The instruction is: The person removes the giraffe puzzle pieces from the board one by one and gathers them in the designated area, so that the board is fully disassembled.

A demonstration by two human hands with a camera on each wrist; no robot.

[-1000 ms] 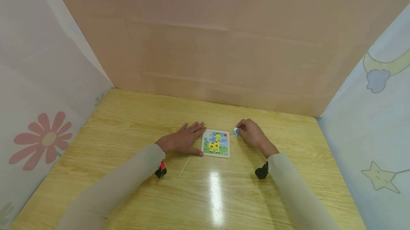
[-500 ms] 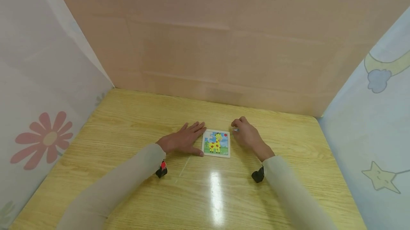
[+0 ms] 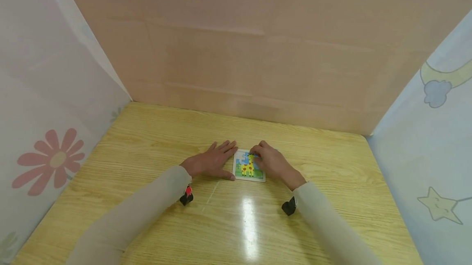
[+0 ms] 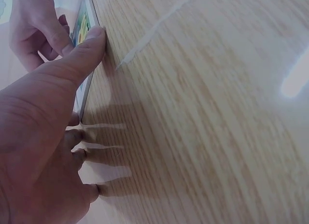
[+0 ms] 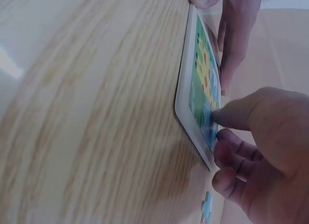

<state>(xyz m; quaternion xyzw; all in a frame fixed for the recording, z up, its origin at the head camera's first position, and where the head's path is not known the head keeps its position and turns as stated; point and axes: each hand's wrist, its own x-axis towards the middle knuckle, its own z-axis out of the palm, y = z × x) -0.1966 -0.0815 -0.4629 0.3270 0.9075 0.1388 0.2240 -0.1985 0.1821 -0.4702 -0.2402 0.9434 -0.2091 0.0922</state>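
Observation:
A small framed giraffe jigsaw puzzle (image 3: 247,170) lies flat on the table. Its upper left shows a pale, bare recess. My left hand (image 3: 211,161) is spread along its left side, thumb at the near corner and fingertips at the far corner. Over the puzzle's upper right, my right hand (image 3: 274,160) has bent fingers; in the right wrist view its thumb (image 5: 231,114) touches the picture, the other fingertips close to the frame's edge. Whether it pinches a piece is hard to tell. A loose blue puzzle piece (image 5: 206,207) lies on the table beside the frame.
The wood-grain table (image 3: 177,224) is bounded by a brown back wall (image 3: 236,52) and patterned side sheets, with a flower (image 3: 55,160) at left and a star (image 3: 439,204) at right. Black wrist mounts (image 3: 289,206) hang below the sleeves.
My right hand has moved left from the loose blue piece, which it pinched earlier, onto the puzzle's upper right. The piece stays on the table. My left hand keeps its place.

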